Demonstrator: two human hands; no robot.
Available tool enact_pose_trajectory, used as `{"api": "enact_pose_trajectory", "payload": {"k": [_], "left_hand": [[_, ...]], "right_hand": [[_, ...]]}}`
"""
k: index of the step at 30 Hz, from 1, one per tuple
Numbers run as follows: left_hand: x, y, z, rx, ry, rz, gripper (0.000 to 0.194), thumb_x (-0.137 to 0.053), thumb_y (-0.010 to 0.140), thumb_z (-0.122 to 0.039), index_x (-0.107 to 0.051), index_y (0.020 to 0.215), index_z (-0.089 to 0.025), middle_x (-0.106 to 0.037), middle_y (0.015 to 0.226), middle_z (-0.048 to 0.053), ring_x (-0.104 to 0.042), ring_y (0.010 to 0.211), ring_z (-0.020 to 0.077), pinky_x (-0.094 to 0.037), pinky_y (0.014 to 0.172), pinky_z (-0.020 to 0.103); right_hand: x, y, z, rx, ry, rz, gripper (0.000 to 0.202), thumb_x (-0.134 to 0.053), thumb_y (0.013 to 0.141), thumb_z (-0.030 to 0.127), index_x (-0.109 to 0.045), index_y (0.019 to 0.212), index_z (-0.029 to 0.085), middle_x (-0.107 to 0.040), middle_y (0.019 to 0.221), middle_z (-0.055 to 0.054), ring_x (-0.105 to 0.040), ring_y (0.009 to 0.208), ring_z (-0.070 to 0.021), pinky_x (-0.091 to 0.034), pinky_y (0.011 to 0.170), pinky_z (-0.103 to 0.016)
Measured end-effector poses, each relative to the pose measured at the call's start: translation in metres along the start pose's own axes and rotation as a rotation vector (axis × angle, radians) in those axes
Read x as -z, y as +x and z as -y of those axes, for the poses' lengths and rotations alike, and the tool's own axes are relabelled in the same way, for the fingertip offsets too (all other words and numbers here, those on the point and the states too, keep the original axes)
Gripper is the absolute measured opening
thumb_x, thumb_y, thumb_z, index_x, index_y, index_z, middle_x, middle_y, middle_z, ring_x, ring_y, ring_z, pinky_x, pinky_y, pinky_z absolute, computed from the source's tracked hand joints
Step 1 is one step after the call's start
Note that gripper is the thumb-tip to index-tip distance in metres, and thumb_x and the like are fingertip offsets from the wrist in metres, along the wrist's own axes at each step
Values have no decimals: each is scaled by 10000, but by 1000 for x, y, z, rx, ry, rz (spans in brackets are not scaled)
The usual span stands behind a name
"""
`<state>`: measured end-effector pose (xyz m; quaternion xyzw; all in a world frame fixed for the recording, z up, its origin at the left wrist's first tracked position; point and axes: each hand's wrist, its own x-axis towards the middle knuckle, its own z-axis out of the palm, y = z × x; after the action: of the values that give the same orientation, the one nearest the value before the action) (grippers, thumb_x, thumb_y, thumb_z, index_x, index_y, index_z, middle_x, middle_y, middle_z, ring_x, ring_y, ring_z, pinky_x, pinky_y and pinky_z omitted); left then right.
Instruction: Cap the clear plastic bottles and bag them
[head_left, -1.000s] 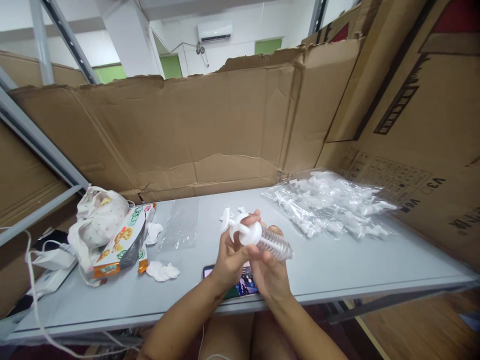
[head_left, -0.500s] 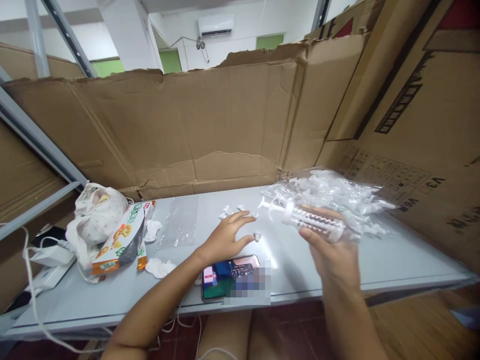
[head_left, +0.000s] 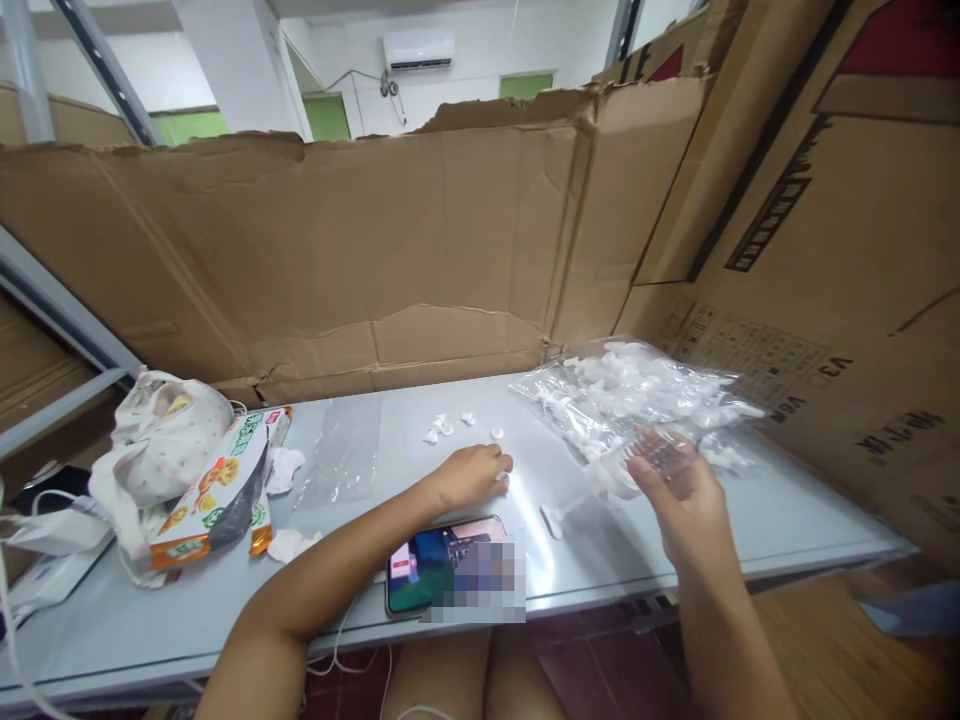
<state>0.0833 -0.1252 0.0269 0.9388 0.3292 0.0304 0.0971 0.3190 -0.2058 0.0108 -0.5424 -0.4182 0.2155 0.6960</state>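
Observation:
My right hand (head_left: 686, 490) is closed round a clear plastic syringe-like tube (head_left: 637, 465), blurred, its white handle (head_left: 553, 520) pointing down and left over the table. My left hand (head_left: 476, 475) rests low over the table with its fingers bent together on a small white piece (head_left: 502, 482), mostly hidden by the fingertips. Several small white pieces (head_left: 442, 427) lie just beyond it. Behind my right hand is a clear bag (head_left: 622, 385) full of white parts.
A phone (head_left: 442, 570) lies at the front edge of the grey table (head_left: 585, 590). To the left are a flat clear bag (head_left: 341, 450), crumpled tissues (head_left: 283, 470), a snack package (head_left: 221, 490), a cloth bag (head_left: 169, 430) and white cables. Cardboard walls (head_left: 337, 250) stand behind and at right.
My left fingers have closed from a spread pose onto the small piece. The tube in my right hand has tilted, its handle end swinging down towards the table. The view has shifted slightly.

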Motion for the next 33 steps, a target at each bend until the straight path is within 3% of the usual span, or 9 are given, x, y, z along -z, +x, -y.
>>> {"api": "enact_pose_trajectory", "payload": {"k": [5, 10, 12, 14, 16, 21, 25, 30, 33], "left_hand": [[4, -4, -1, 38, -82, -76, 242, -451, 821, -89, -617, 981, -162, -607, 1036, 85, -616, 849, 186, -480, 805, 314], [32, -29, -21, 65, -706, -447, 210, -530, 796, -113, -566, 994, -172, -620, 973, 52, -599, 866, 155, -486, 795, 289], [42, -39, -29, 5, -881, -530, 172, -562, 811, -138, -587, 978, -169, -626, 1010, 70, -591, 985, 173, -466, 882, 311], [49, -49, -33, -32, -908, -569, 180, -577, 825, -155, -629, 995, -180, -621, 1049, 78, -574, 1040, 180, -452, 913, 319], [52, -56, -32, -20, -849, -575, 209, -574, 839, -166, -661, 1026, -200, -619, 1053, 74, -578, 1012, 172, -464, 875, 306], [45, -71, -25, 39, -716, -519, 254, -565, 853, -193, -675, 1081, -216, -646, 1037, 69, -595, 954, 167, -484, 828, 297], [34, -83, -21, 168, -698, -526, 252, -619, 823, -245, -679, 1065, -202, -646, 1030, 70, -601, 900, 163, -497, 779, 283], [14, -94, -9, 289, -938, -513, 253, -661, 795, -292, -641, 1018, -175, -664, 985, 56, -623, 887, 162, -494, 794, 281], [4, -97, -4, 344, -1174, -450, 300, -640, 804, -401, -605, 939, -135, -659, 830, 46, -644, 740, 148, -514, 703, 280]], "right_hand": [[-9, -5, 10, 154, 36, 226, 433, -624, 811, 423, -469, 1166, 231, -652, 922, -64, -651, 838, -231, -512, 779, -404], [-21, -12, 37, 440, -403, 429, 502, -652, 791, 381, -498, 1252, 254, -613, 1140, -90, -591, 1051, -273, -472, 893, -415], [-29, -15, 44, 509, -545, 615, 506, -620, 818, 363, -484, 1297, 274, -610, 1118, -83, -590, 1027, -264, -488, 863, -399], [-39, -18, 46, 539, -620, 758, 506, -582, 845, 346, -458, 1330, 271, -607, 1039, -78, -605, 939, -245, -510, 792, -377], [-48, -21, 44, 567, -660, 813, 490, -561, 860, 343, -458, 1330, 248, -592, 991, -79, -603, 880, -235, -512, 748, -370], [-64, -22, 39, 670, -734, 800, 459, -553, 866, 344, -497, 1305, 221, -578, 920, -85, -579, 834, -246, -490, 747, -398], [-69, -27, 40, 707, -743, 854, 459, -555, 859, 320, -504, 1304, 220, -574, 913, -88, -579, 830, -247, -494, 741, -392], [-77, -36, 39, 623, -697, 1015, 466, -541, 863, 309, -454, 1315, 233, -615, 1075, -95, -625, 925, -250, -514, 774, -381], [-84, -38, 41, 588, -719, 1076, 480, -573, 848, 335, -456, 1302, 236, -630, 1117, -98, -640, 954, -267, -513, 781, -395]]}}
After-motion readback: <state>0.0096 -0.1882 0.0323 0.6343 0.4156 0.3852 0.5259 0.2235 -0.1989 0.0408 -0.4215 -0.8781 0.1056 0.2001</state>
